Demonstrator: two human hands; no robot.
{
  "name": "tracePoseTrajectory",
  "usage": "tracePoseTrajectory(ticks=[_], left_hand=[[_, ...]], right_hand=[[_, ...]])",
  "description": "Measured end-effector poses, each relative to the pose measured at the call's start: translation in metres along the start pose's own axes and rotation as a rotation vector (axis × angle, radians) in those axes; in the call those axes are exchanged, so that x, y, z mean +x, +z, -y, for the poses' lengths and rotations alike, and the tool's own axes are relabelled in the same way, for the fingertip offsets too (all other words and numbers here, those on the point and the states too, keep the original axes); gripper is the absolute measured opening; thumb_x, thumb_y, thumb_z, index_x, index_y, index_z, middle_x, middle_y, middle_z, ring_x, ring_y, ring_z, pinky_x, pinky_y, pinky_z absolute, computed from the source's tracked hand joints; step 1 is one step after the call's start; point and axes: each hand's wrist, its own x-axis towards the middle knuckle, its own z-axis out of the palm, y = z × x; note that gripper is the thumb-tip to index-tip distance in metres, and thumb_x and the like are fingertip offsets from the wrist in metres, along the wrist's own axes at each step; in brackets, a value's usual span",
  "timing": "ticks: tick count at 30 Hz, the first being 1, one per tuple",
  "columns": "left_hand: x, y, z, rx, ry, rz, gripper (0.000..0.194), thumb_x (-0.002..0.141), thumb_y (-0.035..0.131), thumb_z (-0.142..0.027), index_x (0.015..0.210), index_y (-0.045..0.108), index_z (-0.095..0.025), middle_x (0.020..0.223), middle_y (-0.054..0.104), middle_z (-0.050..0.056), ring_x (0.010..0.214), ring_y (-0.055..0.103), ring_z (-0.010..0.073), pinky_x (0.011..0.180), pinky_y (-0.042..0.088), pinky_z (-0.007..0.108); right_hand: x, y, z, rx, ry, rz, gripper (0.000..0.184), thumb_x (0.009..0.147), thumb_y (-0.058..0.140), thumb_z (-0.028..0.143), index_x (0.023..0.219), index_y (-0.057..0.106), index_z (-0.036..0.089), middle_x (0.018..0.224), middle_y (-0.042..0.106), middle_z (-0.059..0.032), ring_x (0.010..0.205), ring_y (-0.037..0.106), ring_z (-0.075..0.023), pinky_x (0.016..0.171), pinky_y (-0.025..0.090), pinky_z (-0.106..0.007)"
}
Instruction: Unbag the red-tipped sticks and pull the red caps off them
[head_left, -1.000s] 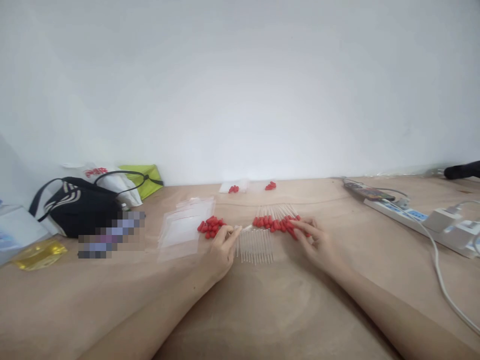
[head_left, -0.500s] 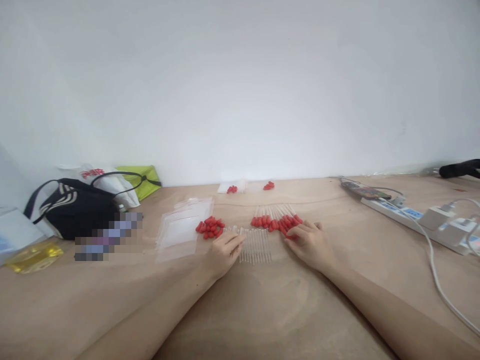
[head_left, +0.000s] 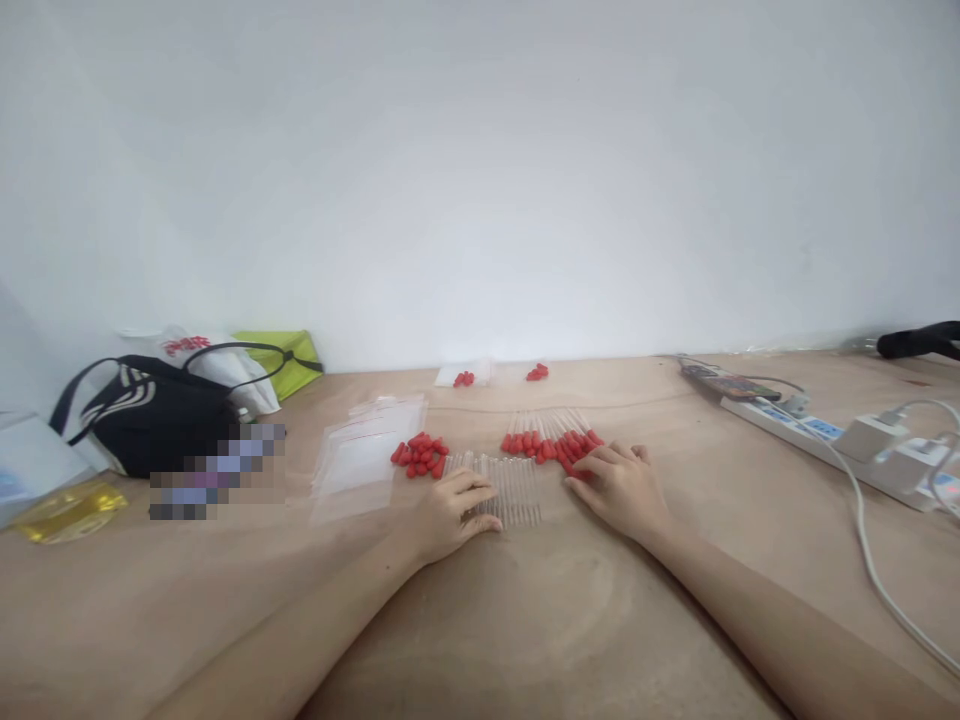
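Observation:
My left hand lies over the left part of a row of clear glass dropper tubes, its thumb and fingers apart and touching the row. My right hand rests at the right end of a fan of droppers with red rubber bulbs; its curved fingers touch the nearest bulb, with the thumb lying apart from the index finger. A pile of loose red rubber bulbs sits just beyond my left hand. Left of the pile lie several overlapping clear zip bags.
Two small groups of red bulbs lie by the wall, near a small clear bag. A white power strip with chargers and a phone are at right. At left stand a black bag and a yellow liquid pouch.
My left hand has gone from pinching near a tube's end to lying spread over the row. My right hand has settled lower beside the red bulbs and hardly moves since.

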Motion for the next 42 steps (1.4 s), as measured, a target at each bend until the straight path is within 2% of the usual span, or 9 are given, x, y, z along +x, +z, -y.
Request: tracePoseTrajectory(ticks=[4,11,16,20,26,30,33,38,42], left_hand=[[0.0,-0.001,0.002,0.014,-0.028,0.008,0.028,0.072,0.061,-0.037,0.091,0.063,-0.017,0.091,0.061,0.008,0.085,0.055,0.0178,0.074,0.048,0.033],[-0.002,-0.005,0.004,0.099,-0.067,0.027,0.036,0.069,0.064,-0.04,0.098,0.061,-0.019,0.101,0.058,0.009,0.099,0.05,0.0229,0.085,0.042,0.042],[-0.002,-0.008,0.003,0.172,-0.105,-0.052,0.027,0.078,0.055,-0.032,0.102,0.06,-0.02,0.106,0.055,0.009,0.102,0.046,0.0224,0.087,0.04,0.043],[-0.001,-0.008,0.001,0.205,-0.126,-0.105,0.024,0.081,0.05,-0.025,0.103,0.059,-0.021,0.111,0.052,0.009,0.108,0.042,0.0229,0.089,0.04,0.043],[-0.001,-0.007,0.0,0.224,-0.095,-0.111,0.031,0.082,0.047,-0.022,0.113,0.051,-0.021,0.111,0.051,0.009,0.109,0.042,0.0224,0.09,0.039,0.042],[0.002,-0.004,-0.002,0.27,-0.13,-0.113,0.039,0.084,0.044,-0.022,0.123,0.041,-0.02,0.117,0.048,0.009,0.111,0.041,0.0221,0.093,0.036,0.042],[0.009,0.001,-0.01,0.297,-0.13,-0.135,0.038,0.085,0.043,-0.023,0.122,0.042,-0.019,0.116,0.05,0.009,0.109,0.042,0.0213,0.092,0.035,0.04],[0.016,0.007,-0.027,0.342,-0.035,-0.223,0.025,0.083,0.049,-0.029,0.105,0.056,-0.02,0.101,0.06,0.007,0.096,0.048,0.0214,0.084,0.036,0.039],[0.014,0.009,-0.03,0.359,0.067,-0.221,0.014,0.081,0.052,-0.026,0.089,0.061,-0.022,0.08,0.063,0.002,0.077,0.052,0.0168,0.077,0.034,0.035]], right_hand=[[0.006,0.0,0.004,-0.028,0.006,-0.022,0.023,0.079,0.048,0.036,0.069,0.064,0.022,0.071,0.062,-0.0027,0.073,0.049,-0.0165,0.068,0.022,-0.032],[0.031,0.014,0.018,-0.101,0.085,0.07,0.032,0.079,0.047,0.044,0.066,0.065,0.021,0.072,0.061,-0.007,0.076,0.048,-0.0211,0.068,0.023,-0.036],[0.036,0.021,0.022,-0.095,0.108,0.098,0.031,0.08,0.047,0.04,0.064,0.065,0.021,0.074,0.061,-0.0066,0.077,0.048,-0.0212,0.068,0.023,-0.037],[0.037,0.02,0.022,-0.052,0.127,0.059,0.028,0.081,0.046,0.032,0.064,0.065,0.021,0.076,0.062,-0.0055,0.077,0.047,-0.0201,0.068,0.024,-0.038],[0.041,0.007,0.004,0.174,0.305,-0.095,0.027,0.08,0.045,0.036,0.073,0.067,0.023,0.08,0.06,-0.0051,0.077,0.049,-0.0197,0.067,0.029,-0.034],[0.027,-0.008,-0.004,0.393,0.109,-0.035,0.023,0.08,0.048,0.036,0.087,0.066,0.025,0.08,0.062,-0.0045,0.077,0.05,-0.0186,0.067,0.032,-0.033],[0.007,-0.013,0.003,0.399,0.011,-0.018,0.017,0.08,0.05,0.032,0.086,0.066,0.029,0.079,0.065,-0.0023,0.075,0.05,-0.0173,0.07,0.029,-0.034],[-0.007,-0.011,0.02,0.367,-0.058,-0.02,0.017,0.081,0.049,0.026,0.084,0.066,0.03,0.077,0.066,0.0011,0.076,0.05,-0.0156,0.074,0.026,-0.035],[-0.005,-0.012,0.024,0.37,-0.064,0.018,0.016,0.08,0.051,0.028,0.087,0.065,0.029,0.077,0.066,0.0012,0.074,0.05,-0.0154,0.074,0.025,-0.035]])
